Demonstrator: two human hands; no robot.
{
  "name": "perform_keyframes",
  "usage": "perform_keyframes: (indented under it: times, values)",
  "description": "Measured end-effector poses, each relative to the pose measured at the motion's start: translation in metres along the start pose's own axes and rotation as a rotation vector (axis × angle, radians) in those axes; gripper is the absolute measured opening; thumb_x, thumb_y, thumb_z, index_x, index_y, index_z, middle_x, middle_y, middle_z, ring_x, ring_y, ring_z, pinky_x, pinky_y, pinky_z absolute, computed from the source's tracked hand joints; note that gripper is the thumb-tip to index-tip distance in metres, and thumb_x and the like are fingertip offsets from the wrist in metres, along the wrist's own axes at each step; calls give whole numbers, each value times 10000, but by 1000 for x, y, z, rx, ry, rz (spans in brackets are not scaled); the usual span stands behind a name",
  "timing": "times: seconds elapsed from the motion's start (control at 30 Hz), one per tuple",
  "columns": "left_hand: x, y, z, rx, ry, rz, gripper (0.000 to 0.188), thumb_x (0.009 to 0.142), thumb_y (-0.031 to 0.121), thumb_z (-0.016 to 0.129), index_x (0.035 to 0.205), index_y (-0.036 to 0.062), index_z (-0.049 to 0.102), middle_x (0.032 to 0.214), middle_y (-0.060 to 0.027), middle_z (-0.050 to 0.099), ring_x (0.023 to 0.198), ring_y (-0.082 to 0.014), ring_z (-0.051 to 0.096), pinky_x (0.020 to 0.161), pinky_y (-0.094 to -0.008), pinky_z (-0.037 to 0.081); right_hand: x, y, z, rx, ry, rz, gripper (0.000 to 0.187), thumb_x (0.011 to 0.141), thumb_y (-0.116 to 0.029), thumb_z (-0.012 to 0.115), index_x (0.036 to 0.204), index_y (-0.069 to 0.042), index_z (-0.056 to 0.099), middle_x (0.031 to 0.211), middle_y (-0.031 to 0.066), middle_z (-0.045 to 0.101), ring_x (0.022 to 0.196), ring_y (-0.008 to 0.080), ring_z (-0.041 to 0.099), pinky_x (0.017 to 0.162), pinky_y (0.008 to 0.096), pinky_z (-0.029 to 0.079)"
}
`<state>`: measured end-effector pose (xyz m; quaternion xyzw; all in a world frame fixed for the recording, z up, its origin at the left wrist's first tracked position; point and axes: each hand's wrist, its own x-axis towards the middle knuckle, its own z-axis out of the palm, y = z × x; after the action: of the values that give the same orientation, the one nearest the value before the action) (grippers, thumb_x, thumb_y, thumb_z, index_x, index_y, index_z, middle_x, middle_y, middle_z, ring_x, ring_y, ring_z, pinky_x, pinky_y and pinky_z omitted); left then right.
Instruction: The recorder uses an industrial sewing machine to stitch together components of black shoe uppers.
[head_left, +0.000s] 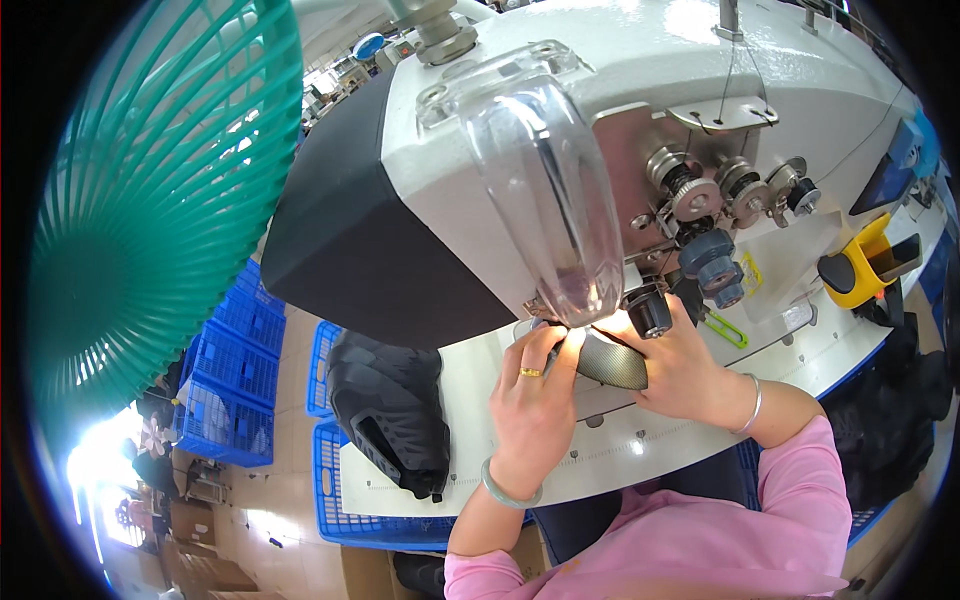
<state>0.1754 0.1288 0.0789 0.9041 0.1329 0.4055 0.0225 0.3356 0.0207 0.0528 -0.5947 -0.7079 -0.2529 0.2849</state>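
Under the head of a white sewing machine (430, 150), a dark curved piece of material (612, 362) with a fine mesh-like pattern is lit by a small lamp. My left hand (535, 405), with a ring on one finger, presses its closed fingers on the left side of the piece. Around the right end, my right hand (685, 368) grips it between thumb and fingers. Both sets of fingertips are close to the stitching area. A clear plastic guard (550, 200) and the machine parts hide the needle and some of the fingertips.
Black shoe-like pieces (390, 410) are stacked at the table's left end. Tension knobs (715, 265) jut out above my right hand. A green-handled cutter (725, 328) and a yellow holder (862, 265) are at the right. A green fan (160, 190) and blue crates (225, 410) stand left.
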Motion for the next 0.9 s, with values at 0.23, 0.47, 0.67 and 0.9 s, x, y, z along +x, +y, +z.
perform_keyframes:
  times: [0.23,0.47,0.67,0.9]
  values:
    - [4,-5,-3,62,-14,128,397,648,-58,673,1032,42,682,1083,-82,623,1016,-284,629,808,-359,552,-2,-8,4,-32,12,41,522,589,-69,691,1108,-103,659,1184,46,592,1068,272,561,921,478,337]
    - [8,-19,3,-314,60,-159,183,755,-47,688,926,14,718,833,-109,663,762,-269,632,675,-333,505,5,-12,6,18,63,97,504,595,-78,695,1096,-76,649,1088,23,582,1014,227,568,879,457,343]
    - [3,-1,12,-138,190,-108,170,746,-43,697,907,12,703,883,-122,672,753,-285,614,690,-348,494,7,-9,7,84,79,105,497,587,-65,681,1083,-94,680,1047,-12,604,963,215,573,814,433,336]
    - [-2,-5,2,-75,55,31,379,617,-68,707,980,41,706,1041,-85,663,898,-297,628,764,-380,529,-5,-5,6,138,15,128,510,572,-49,672,1080,-94,668,1171,38,618,1013,259,568,862,489,359]
